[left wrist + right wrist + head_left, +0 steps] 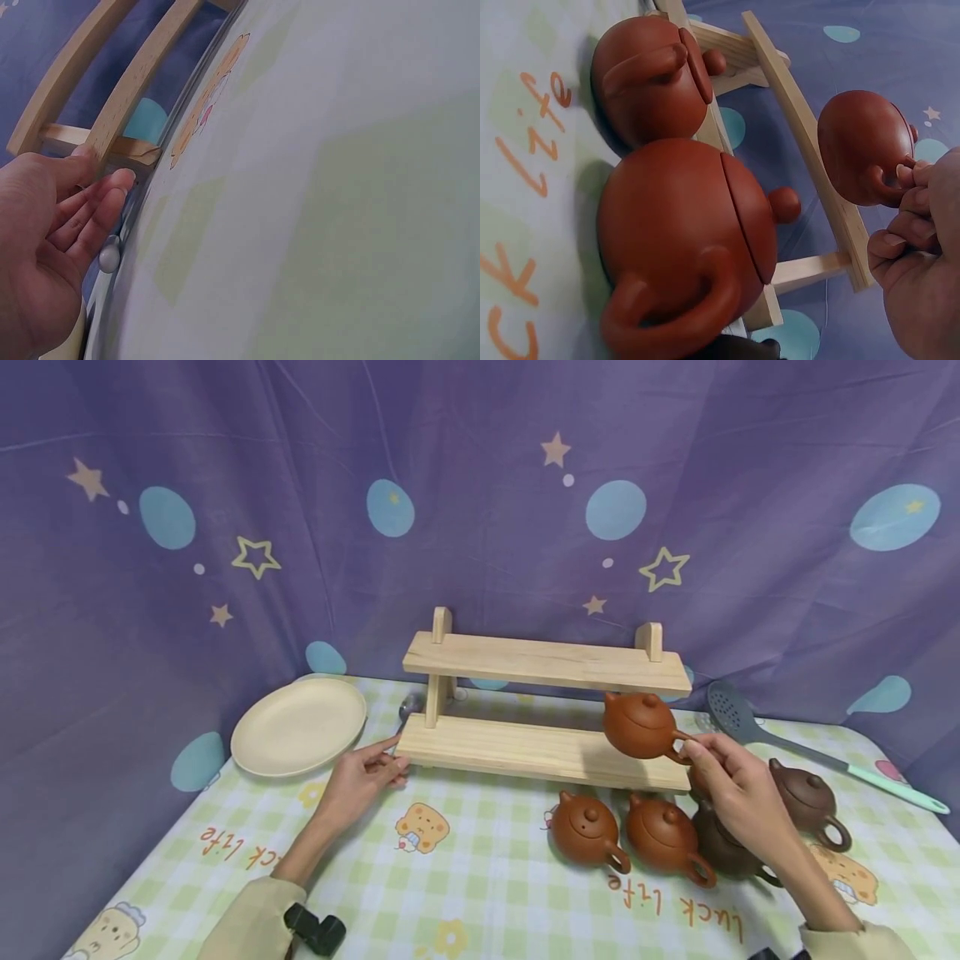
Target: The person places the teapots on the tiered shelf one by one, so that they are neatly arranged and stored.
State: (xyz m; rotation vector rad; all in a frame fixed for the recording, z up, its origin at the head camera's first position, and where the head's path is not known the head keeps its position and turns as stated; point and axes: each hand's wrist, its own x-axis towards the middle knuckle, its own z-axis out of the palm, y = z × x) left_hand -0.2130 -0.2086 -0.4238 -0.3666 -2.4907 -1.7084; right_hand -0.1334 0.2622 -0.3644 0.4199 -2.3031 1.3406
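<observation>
My right hand (738,781) pinches the handle of a reddish-brown clay teapot (640,725), lifted above the right part of the lower board of a two-tier wooden shelf (517,750). In the right wrist view, this raised teapot (864,146) hangs apart from the shelf boards. At the shelf's left end, my left hand (358,783) grips the lower board's corner between thumb and fingers, as the left wrist view confirms. Before the shelf sit two more reddish-brown teapots, one left (583,831) and one right (660,835). A dark brown teapot (723,843) is partly hidden by my right hand.
Further right stand another dark teapot (804,797) and a slotted skimmer (795,745) with a mint handle. Behind my right hand, a reddish teapot is mostly hidden. A cream plate (298,727) lies at the left, with a metal utensil (408,706) beside the shelf. A purple curtain hangs behind.
</observation>
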